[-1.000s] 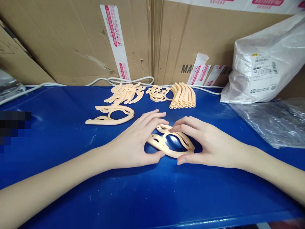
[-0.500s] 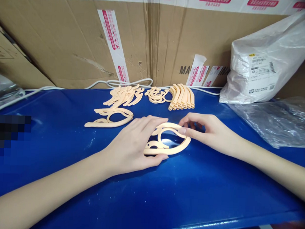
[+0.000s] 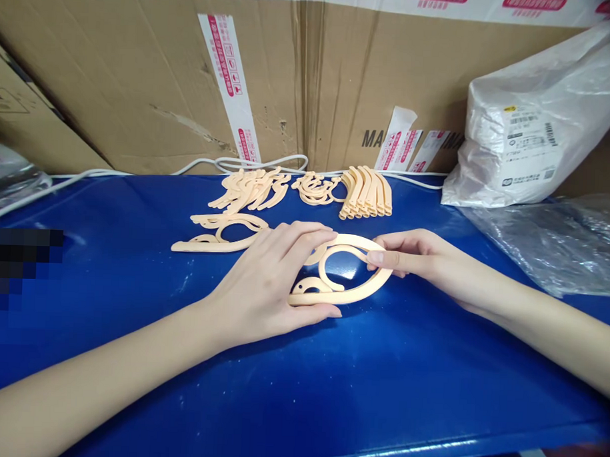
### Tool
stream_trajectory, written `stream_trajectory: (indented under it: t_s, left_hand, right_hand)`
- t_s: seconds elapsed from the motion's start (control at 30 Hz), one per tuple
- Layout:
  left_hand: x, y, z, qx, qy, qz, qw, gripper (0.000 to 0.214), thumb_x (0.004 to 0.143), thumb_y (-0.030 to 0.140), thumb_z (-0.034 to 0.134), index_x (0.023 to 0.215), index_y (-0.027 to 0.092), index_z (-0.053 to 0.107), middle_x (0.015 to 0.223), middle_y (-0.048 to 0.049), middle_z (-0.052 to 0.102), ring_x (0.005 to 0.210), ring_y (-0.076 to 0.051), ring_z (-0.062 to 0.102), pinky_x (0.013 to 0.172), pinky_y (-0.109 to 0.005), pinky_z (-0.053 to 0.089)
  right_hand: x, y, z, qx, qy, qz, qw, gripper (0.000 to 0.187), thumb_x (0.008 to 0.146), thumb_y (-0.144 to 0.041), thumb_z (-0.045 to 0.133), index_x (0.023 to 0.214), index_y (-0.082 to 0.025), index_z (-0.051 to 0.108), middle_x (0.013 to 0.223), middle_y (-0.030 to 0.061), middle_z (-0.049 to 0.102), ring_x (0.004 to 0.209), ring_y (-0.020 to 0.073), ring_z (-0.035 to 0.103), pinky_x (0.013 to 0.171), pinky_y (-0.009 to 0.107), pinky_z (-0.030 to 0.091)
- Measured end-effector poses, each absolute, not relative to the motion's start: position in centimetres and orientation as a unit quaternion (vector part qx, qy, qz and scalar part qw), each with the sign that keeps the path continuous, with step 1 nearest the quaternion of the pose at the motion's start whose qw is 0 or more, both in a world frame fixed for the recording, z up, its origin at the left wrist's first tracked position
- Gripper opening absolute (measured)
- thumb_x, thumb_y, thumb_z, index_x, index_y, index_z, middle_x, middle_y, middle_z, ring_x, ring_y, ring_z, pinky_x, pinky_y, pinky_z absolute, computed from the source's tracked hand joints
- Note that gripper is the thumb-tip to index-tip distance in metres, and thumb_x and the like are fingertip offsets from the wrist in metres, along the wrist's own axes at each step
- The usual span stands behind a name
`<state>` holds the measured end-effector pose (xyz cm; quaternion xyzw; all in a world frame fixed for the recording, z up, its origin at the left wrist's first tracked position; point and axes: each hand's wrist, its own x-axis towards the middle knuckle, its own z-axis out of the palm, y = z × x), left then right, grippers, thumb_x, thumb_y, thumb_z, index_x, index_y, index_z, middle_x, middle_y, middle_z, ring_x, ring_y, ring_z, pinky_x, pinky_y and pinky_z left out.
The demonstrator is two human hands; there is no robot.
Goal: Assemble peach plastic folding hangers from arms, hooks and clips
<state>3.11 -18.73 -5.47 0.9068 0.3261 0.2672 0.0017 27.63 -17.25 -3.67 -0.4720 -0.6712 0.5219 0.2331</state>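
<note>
A cream plastic folding hanger [image 3: 355,297], with curved arms and an inner hook loop, is between my hands just over the blue table. My left hand [image 3: 271,274] spans its left end, thumb along the near edge and fingers over the far edge. At the right tip, my right hand [image 3: 414,259] pinches it between thumb and fingers; the fingertips behind it are hidden. Behind my left hand lies another folding hanger [image 3: 219,247]. Farther back are a pile of curved arm pieces [image 3: 249,190], a heap of hook pieces [image 3: 315,189] and a neat row of curved arms [image 3: 367,193].
Large cardboard boxes [image 3: 155,70] with printed tape stand along the back of the blue table [image 3: 239,399]. A white cable [image 3: 197,163] runs along their foot. At the right are a white plastic parcel bag [image 3: 533,130] and a crumpled clear plastic sheet [image 3: 544,247].
The hanger's right end has risen slightly and moved a little right. My right hand now closes on the tip, with its thumb over the joint. My left hand keeps its hold.
</note>
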Motion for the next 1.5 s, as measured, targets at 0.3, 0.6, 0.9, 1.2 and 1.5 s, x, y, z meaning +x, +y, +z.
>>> stream_trajectory:
  t_s: [0.3,0.6,0.9,1.2,1.5]
  left_hand:
    - [3.1,-19.0,-5.5,0.91,0.33,0.249,-0.028,0.066,0.08,0.05,0.066,0.129,0.012,0.044,0.13,-0.0126,0.056,0.114,-0.025,0.054,0.092,-0.039,0.043]
    - [3.2,-19.1,-5.4,0.912,0.324,0.249,-0.043,0.063,0.081,0.045,0.065,0.13,0.011,0.045,0.131,-0.0124,0.057,0.116,-0.024,0.053,0.095,-0.037,0.04]
    - [3.3,-19.3,-5.3,0.91,0.322,0.249,-0.082,0.059,0.082,0.047,0.063,0.126,0.01,0.048,0.127,-0.0121,0.06,0.112,-0.025,0.056,0.093,-0.04,0.039]
    - [2.7,-18.7,-3.4,0.888,0.358,0.27,-0.107,0.055,0.081,0.042,0.062,0.126,0.014,0.048,0.126,-0.0119,0.061,0.116,-0.026,0.056,0.097,-0.04,0.044]
    - [-3.8,-16.3,1.2,0.848,0.465,0.236,-0.088,0.084,0.067,0.067,0.063,0.134,0.019,0.046,0.105,-0.0044,0.068,0.085,-0.02,0.065,0.075,-0.035,0.055]
  right_hand:
    - [27.4,-17.3,-3.8,-0.478,-0.664,0.524,0.237,0.028,0.076,-0.046,0.069,0.07,-0.019,0.065,0.064,-0.0026,0.047,0.061,0.0109,0.036,0.055,0.027,0.026]
    - [27.4,-17.3,-3.9,-0.469,-0.669,0.525,0.238,0.027,0.077,-0.043,0.069,0.071,-0.017,0.064,0.064,-0.003,0.046,0.061,0.0104,0.036,0.056,0.027,0.024]
    - [27.4,-17.3,-3.9,-0.457,-0.679,0.523,0.236,0.032,0.078,-0.045,0.068,0.066,-0.018,0.057,0.063,-0.0041,0.041,0.06,0.0098,0.035,0.055,0.027,0.024]
    - [27.7,-16.8,-4.1,-0.452,-0.716,0.444,0.292,0.046,0.092,-0.057,0.042,0.071,-0.021,0.061,0.067,0.0001,0.054,0.061,0.0128,0.044,0.058,0.029,0.034]
    - [28.3,-16.1,-4.5,-0.45,-0.813,0.316,0.19,0.034,0.089,-0.05,0.051,0.089,-0.021,0.067,0.083,0.0014,0.067,0.075,0.016,0.057,0.067,0.029,0.04]
